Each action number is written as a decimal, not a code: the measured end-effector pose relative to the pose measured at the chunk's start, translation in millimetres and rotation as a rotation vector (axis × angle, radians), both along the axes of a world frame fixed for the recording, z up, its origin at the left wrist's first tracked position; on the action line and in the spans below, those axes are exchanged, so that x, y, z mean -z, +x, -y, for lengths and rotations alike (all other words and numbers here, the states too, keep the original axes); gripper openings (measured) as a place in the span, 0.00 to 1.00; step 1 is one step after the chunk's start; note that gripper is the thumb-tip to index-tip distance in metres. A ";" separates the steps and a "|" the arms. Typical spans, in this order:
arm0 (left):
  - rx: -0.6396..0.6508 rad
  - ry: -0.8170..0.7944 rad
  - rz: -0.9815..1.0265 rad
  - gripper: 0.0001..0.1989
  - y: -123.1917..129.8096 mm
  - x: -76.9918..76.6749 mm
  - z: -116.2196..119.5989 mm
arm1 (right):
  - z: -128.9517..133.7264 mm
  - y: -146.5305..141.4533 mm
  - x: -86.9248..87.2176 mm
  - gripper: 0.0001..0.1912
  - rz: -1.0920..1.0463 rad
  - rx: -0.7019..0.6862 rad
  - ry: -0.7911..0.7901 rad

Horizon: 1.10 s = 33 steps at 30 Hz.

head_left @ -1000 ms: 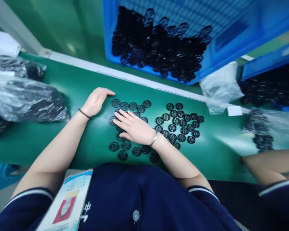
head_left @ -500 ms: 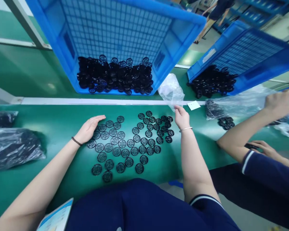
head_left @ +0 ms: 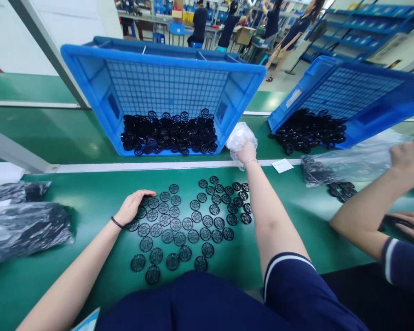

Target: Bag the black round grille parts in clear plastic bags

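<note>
My left hand (head_left: pixel 133 208) lies on the green worktop with its fingers stretched out, at the left edge of many flat, black, spoked plastic discs (head_left: pixel 175 224). It touches the outermost discs and partly covers some. My right hand (head_left: pixel 247 152) reaches forward past the discs and grips a clear, crumpled plastic bag (head_left: pixel 240 134); the film partly hides its fingers. The bag stands beside the right wall of a tilted blue crate (head_left: pixel 172 87), which holds a heap of the same black discs (head_left: pixel 169 133).
Filled plastic bags (head_left: pixel 27 230) lie at the left. A second blue crate (head_left: pixel 362 87) with black parts (head_left: pixel 310 131) stands at the right, behind a white label (head_left: pixel 282 165). A co-worker's arm (head_left: pixel 376 197) is close on my right. A white strip (head_left: pixel 141 166) crosses the worktop.
My right hand has moved forward and left, farther onto the plastic bag, which is now bunched up around its fingers. My left hand stays by the discs. The view has tilted upward.
</note>
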<state>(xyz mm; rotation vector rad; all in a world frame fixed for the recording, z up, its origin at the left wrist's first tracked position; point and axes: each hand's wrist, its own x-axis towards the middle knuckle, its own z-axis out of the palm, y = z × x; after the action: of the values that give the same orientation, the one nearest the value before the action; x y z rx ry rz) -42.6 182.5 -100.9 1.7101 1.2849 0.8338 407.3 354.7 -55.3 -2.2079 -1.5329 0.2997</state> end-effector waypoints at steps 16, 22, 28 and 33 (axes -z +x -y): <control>-0.143 -0.073 0.110 0.27 0.6 -6.6 2.4 | 46.8 18.0 12.3 0.15 0.147 0.050 0.023; -0.183 -0.043 0.161 0.21 14.1 -43.9 -5.7 | 92.3 20.2 7.5 0.18 0.094 0.137 0.202; 0.025 -0.306 0.537 0.16 93.3 -68.6 10.4 | 144.6 -29.5 -13.9 0.11 -0.087 0.074 0.701; 0.181 -0.856 0.952 0.27 168.6 -68.1 21.1 | 203.3 -99.6 -27.1 0.08 -0.241 -0.352 1.051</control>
<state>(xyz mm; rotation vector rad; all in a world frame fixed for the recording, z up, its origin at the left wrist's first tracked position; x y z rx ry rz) 126.0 161.4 -32.9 0.5780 0.6317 0.6886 307.7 151.5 -28.2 -1.0552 -1.4422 -0.1307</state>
